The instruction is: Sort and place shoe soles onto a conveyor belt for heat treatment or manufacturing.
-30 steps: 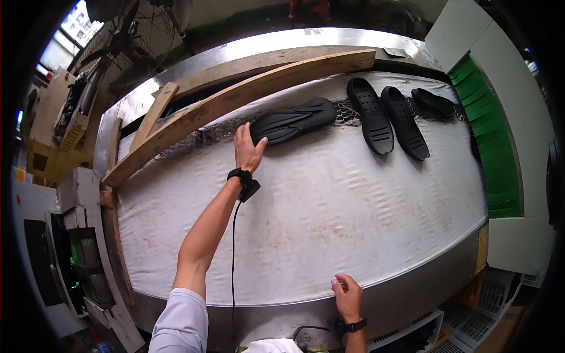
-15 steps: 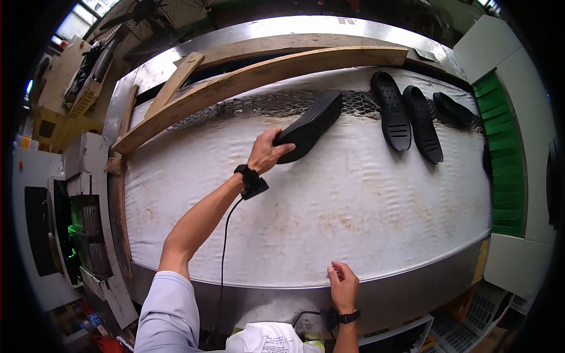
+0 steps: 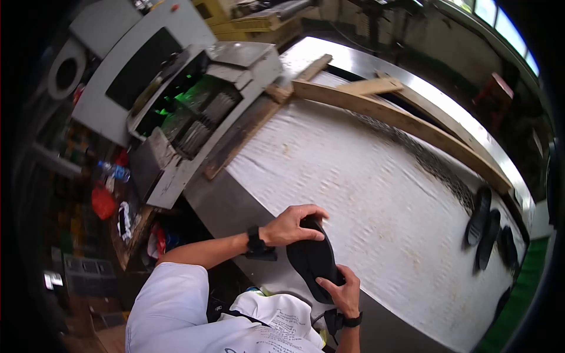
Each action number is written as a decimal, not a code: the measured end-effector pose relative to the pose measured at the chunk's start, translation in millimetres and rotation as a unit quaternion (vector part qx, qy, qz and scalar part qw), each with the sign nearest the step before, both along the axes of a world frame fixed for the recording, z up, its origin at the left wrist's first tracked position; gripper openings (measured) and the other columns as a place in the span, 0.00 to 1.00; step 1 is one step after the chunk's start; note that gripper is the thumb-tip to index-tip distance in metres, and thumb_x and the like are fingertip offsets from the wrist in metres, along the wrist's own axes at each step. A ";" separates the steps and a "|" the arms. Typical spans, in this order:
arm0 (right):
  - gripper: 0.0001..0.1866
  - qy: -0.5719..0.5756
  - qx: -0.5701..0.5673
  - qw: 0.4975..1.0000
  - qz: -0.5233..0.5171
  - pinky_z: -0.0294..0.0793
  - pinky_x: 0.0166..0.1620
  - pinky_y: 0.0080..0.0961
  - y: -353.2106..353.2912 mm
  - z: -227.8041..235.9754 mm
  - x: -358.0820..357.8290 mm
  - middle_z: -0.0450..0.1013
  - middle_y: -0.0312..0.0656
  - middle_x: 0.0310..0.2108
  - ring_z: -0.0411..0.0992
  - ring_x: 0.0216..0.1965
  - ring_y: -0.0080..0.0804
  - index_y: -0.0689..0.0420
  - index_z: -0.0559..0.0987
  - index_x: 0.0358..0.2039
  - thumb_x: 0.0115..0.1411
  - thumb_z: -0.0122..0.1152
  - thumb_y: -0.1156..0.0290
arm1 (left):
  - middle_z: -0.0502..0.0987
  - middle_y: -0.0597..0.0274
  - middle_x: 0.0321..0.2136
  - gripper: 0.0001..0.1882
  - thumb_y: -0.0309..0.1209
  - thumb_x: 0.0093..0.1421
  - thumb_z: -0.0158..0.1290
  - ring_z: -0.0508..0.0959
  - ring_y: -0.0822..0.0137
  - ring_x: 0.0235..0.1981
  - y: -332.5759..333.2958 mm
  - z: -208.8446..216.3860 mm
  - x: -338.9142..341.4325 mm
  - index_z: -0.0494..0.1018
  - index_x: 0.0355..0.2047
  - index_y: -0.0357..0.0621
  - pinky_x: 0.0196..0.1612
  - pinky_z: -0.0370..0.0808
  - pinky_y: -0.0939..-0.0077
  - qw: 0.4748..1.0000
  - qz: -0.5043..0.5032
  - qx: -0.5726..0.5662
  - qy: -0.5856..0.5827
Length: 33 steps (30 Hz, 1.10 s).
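Note:
A black shoe sole (image 3: 310,256) is held in front of me, over the near edge of the table. At its far end my left hand (image 3: 296,225) is closed around it, thumb across the top. My right hand (image 3: 343,288) grips the near end from the right side, with its thumb on the upper face. The underside of the sole is hidden. Farther off at the right, several more black soles (image 3: 487,238) lie on the white cloth (image 3: 353,176) covering the table.
Wooden boards (image 3: 406,126) run along the far side of the table beside a strip of dark mesh (image 3: 432,162). To the left stands a machine (image 3: 206,112) with a green-lit opening. Past its near side are a plastic bottle (image 3: 115,170) and a red bag (image 3: 103,202).
My left hand has brought the sole from the middle of the cloth to the near edge, and my right hand has taken hold of it too. The view has swung left toward the machine.

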State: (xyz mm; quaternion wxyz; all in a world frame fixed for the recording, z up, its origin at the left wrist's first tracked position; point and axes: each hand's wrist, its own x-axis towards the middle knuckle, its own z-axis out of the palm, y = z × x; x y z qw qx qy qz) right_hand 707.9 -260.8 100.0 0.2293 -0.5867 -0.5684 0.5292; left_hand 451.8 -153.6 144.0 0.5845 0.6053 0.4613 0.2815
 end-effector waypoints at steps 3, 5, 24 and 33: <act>0.18 0.132 -0.066 0.980 -0.136 0.73 0.37 0.23 1.4 -10.9 -52.8 0.78 0.36 0.30 0.74 0.31 0.24 0.65 0.81 0.39 0.54 0.75 0.66 | 0.68 0.54 0.57 0.45 0.44 0.59 0.66 0.72 0.64 0.56 -52.2 -53.1 -45.0 0.55 0.68 0.40 0.55 0.74 0.65 0.976 0.209 0.050 0.017; 0.14 0.206 -0.073 0.951 -0.217 0.69 0.36 0.19 12.0 -14.5 -93.3 0.75 0.31 0.31 0.69 0.32 0.16 0.64 0.80 0.37 0.59 0.72 0.66 | 0.64 0.50 0.59 0.50 0.47 0.61 0.64 0.68 0.60 0.60 -91.3 -70.1 -63.2 0.48 0.71 0.37 0.60 0.71 0.62 0.975 0.183 -0.083 -0.096; 0.24 -0.092 0.019 0.992 0.088 0.79 0.39 0.34 26.9 -44.8 -350.0 0.81 0.45 0.36 0.81 0.35 0.38 0.60 0.80 0.49 0.64 0.64 0.51 | 0.79 0.57 0.46 0.35 0.53 0.55 0.67 0.78 0.60 0.43 91.7 -210.0 -701.3 0.78 0.47 0.32 0.47 0.81 0.53 0.767 0.624 0.104 -0.103; 0.22 -0.198 -0.004 0.967 -0.162 0.77 0.40 0.40 -20.1 -62.2 -200.8 0.81 0.45 0.34 0.79 0.37 0.45 0.56 0.82 0.44 0.61 0.63 0.50 | 0.75 0.39 0.52 0.25 0.33 0.63 0.60 0.76 0.48 0.54 156.7 -246.7 -571.5 0.70 0.57 0.30 0.57 0.74 0.60 0.767 0.536 0.270 0.226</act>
